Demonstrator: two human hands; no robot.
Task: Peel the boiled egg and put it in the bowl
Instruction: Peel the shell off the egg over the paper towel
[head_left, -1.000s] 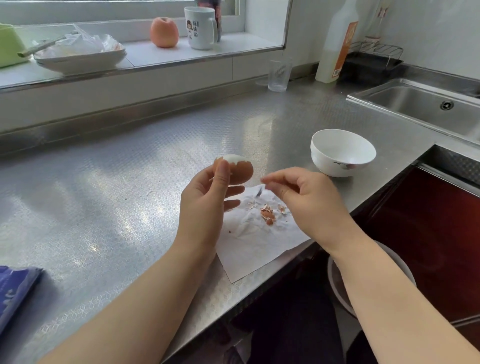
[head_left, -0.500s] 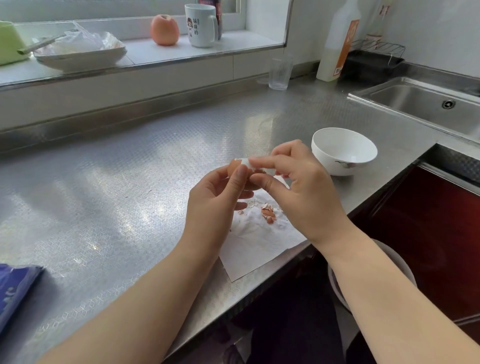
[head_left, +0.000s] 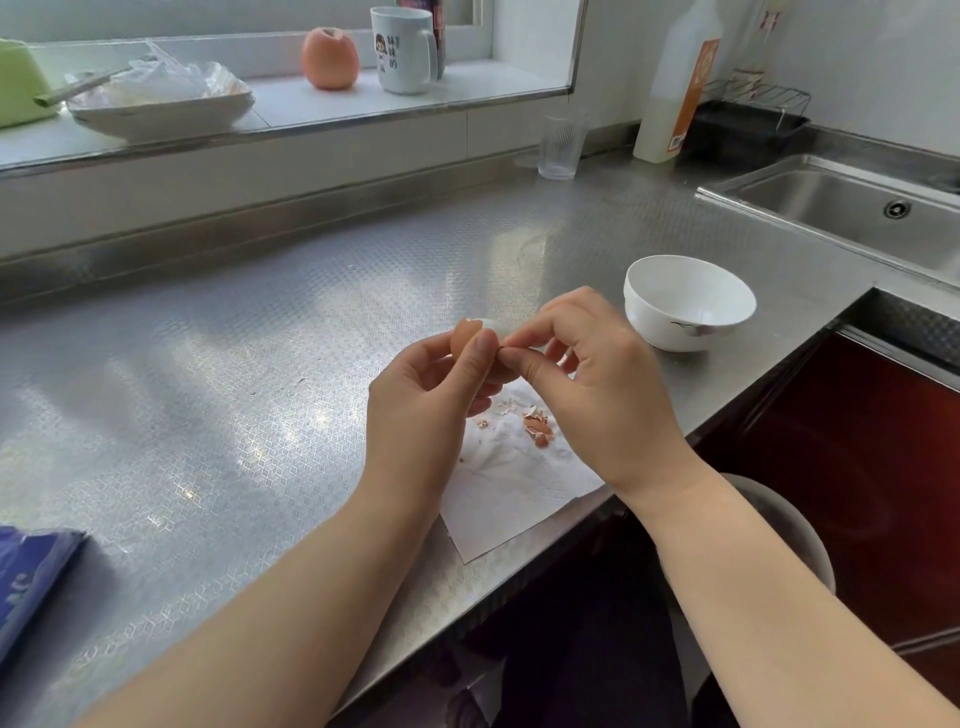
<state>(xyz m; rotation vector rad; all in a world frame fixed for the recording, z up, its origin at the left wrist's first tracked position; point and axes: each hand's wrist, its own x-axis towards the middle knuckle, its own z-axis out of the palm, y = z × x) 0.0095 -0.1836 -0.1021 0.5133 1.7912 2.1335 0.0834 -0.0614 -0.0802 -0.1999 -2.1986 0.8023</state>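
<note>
A brown boiled egg (head_left: 464, 336) with its top peeled white sits in my left hand (head_left: 423, 400), gripped between thumb and fingers above a white paper napkin (head_left: 511, 493). My right hand (head_left: 592, 384) is at the egg's right side, its thumb and forefinger pinching at the shell edge. Brown shell bits (head_left: 535, 427) lie on the napkin below. The white bowl (head_left: 688, 304) stands empty on the steel counter, to the right of both hands.
A sink (head_left: 852, 208) lies at the back right, with a glass (head_left: 560, 148) and a white bottle (head_left: 675, 88) behind. On the window sill stand a mug (head_left: 402, 49), an apple (head_left: 331, 52) and a dish (head_left: 161, 111). A blue cloth (head_left: 26, 577) lies left. The counter edge runs just under the napkin.
My right hand came from above the napkin to the egg and now pinches the shell. My left hand stayed put, still holding the egg.
</note>
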